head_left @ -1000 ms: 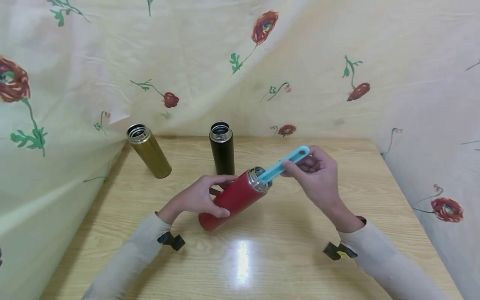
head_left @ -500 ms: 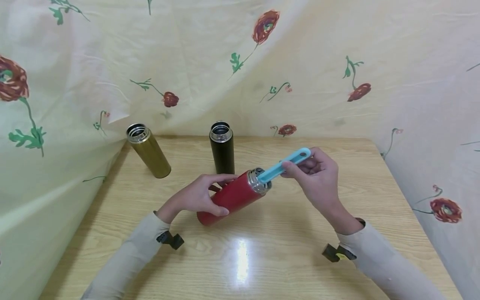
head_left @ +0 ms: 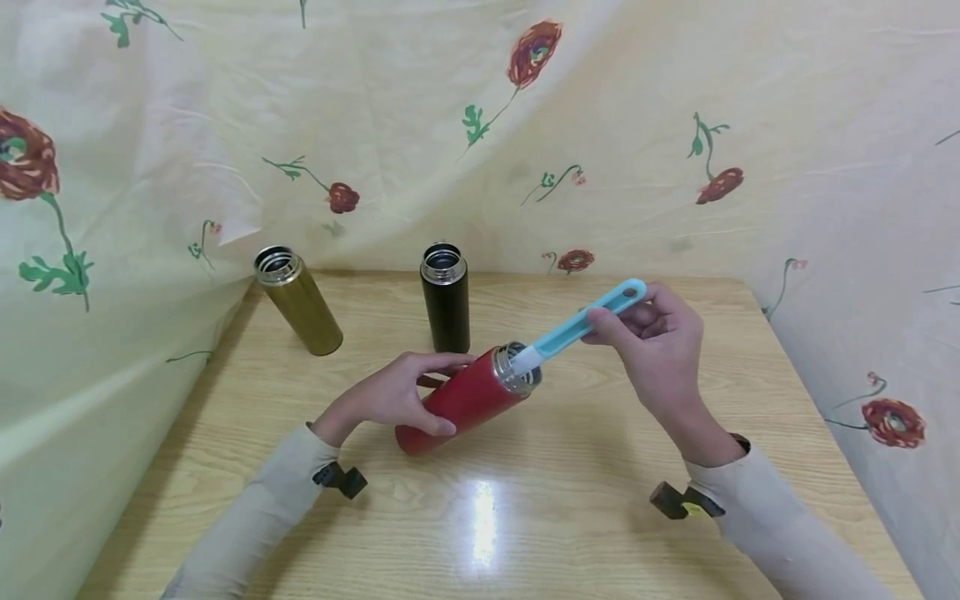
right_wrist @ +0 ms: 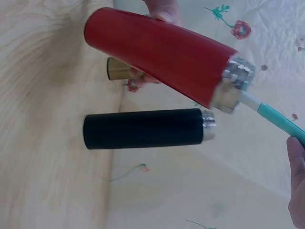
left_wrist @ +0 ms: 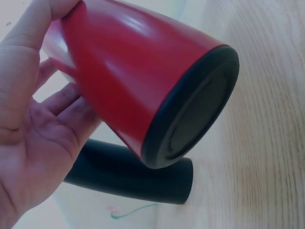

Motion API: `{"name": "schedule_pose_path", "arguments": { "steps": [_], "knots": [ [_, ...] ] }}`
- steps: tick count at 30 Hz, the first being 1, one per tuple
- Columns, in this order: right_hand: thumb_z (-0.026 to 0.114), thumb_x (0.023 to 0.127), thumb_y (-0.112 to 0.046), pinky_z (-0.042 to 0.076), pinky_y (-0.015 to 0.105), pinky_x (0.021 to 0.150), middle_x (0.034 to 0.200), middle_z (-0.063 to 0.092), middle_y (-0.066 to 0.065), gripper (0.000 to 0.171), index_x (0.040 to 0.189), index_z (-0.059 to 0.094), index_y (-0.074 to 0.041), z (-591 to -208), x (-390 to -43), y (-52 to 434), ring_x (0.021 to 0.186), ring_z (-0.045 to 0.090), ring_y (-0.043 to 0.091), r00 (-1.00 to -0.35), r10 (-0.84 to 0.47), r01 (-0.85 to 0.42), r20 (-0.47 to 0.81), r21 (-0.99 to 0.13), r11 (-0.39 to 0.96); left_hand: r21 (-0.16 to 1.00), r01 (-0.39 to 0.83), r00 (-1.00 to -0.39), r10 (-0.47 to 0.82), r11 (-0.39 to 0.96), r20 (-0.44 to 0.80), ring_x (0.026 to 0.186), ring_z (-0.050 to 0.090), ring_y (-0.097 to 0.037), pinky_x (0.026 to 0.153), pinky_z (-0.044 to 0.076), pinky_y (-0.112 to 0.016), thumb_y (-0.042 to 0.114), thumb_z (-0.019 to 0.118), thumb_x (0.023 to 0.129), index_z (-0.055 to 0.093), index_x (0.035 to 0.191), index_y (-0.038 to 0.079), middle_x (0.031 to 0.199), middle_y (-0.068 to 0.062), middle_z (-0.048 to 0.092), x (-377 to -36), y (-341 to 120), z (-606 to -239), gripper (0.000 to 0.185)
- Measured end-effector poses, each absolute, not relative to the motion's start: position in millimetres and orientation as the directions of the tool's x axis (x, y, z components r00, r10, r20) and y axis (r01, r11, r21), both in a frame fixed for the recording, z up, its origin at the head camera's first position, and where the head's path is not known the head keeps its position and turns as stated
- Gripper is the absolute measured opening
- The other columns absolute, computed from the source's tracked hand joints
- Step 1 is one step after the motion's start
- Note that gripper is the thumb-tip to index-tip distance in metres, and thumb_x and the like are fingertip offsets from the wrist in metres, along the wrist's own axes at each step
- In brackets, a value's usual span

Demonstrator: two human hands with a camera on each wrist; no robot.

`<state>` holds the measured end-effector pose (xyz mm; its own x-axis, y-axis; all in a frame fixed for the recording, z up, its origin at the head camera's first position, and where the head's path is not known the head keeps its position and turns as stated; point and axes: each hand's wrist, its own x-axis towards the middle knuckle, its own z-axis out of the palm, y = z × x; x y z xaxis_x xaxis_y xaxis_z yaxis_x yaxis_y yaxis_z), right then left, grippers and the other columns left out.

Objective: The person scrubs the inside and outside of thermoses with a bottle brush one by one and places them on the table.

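Red flask [head_left: 465, 400] is gripped, tilted, by the left hand [head_left: 390, 396] above the desk [head_left: 525, 517]. A blue brush [head_left: 577, 327] is pinched by the right hand [head_left: 660, 346], its tip inside the flask's mouth.

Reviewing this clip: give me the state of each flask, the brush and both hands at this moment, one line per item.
Red metal flask: uncapped, tilted, base on the wooden table.
Black metal flask: uncapped, upright, untouched.
Gold metal flask: uncapped, standing, untouched.
Light blue plastic brush: white neck at the red flask's mouth, head hidden inside.
Left hand: grips the red flask's body.
Right hand: pinches the brush handle.
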<state>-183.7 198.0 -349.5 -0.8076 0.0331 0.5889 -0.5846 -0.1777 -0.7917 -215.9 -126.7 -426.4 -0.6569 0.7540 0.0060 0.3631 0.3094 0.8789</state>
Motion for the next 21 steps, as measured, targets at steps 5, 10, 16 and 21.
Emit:
{"name": "schedule_pose_path", "arguments": {
  "steps": [5, 10, 16, 21],
  "knots": [
    [0.066, 0.085, 0.021, 0.062, 0.036, 0.064, 0.084, 0.075, 0.019, 0.014, 0.096, 0.059, 0.017, -339, -186, 205, 0.071, 0.076, 0.023, -0.798, 0.083, -0.599, 0.597, -0.768, -0.227, 0.884, 0.349, -0.662, 0.750, 0.312, -0.003, 0.123, 0.061, -0.023, 0.098, 0.055, -0.038, 0.025, 0.086, 0.079, 0.047, 0.152, 0.012, 0.138, -0.003, 0.061, -216, -129, -428, 0.084],
    [0.065, 0.084, 0.023, 0.062, 0.037, 0.065, 0.084, 0.075, 0.020, 0.014, 0.096, 0.059, 0.017, -333, -186, 209, 0.071, 0.076, 0.024, -0.789, 0.086, -0.607, 0.608, -0.753, -0.254, 0.895, 0.329, -0.656, 0.755, 0.302, -0.014, 0.122, 0.061, -0.024, 0.096, 0.056, -0.039, 0.024, 0.086, 0.080, 0.046, 0.153, 0.011, 0.138, -0.004, 0.061, -216, -130, -429, 0.084],
    [0.064, 0.084, 0.024, 0.062, 0.036, 0.065, 0.084, 0.075, 0.020, 0.014, 0.095, 0.058, 0.018, -330, -185, 211, 0.071, 0.076, 0.024, -0.771, 0.085, -0.629, 0.631, -0.735, -0.252, 0.906, 0.297, -0.642, 0.765, 0.301, -0.044, 0.122, 0.061, -0.026, 0.092, 0.059, -0.040, 0.022, 0.085, 0.081, 0.045, 0.154, 0.011, 0.139, -0.006, 0.060, -216, -130, -427, 0.084],
    [0.064, 0.084, 0.025, 0.062, 0.036, 0.066, 0.083, 0.075, 0.020, 0.014, 0.095, 0.058, 0.018, -327, -184, 213, 0.070, 0.076, 0.024, -0.772, 0.088, -0.627, 0.629, -0.733, -0.263, 0.910, 0.282, -0.633, 0.772, 0.305, -0.062, 0.122, 0.060, -0.027, 0.092, 0.059, -0.041, 0.024, 0.086, 0.081, 0.045, 0.154, 0.013, 0.139, -0.006, 0.059, -217, -131, -425, 0.085]
  ]
}}
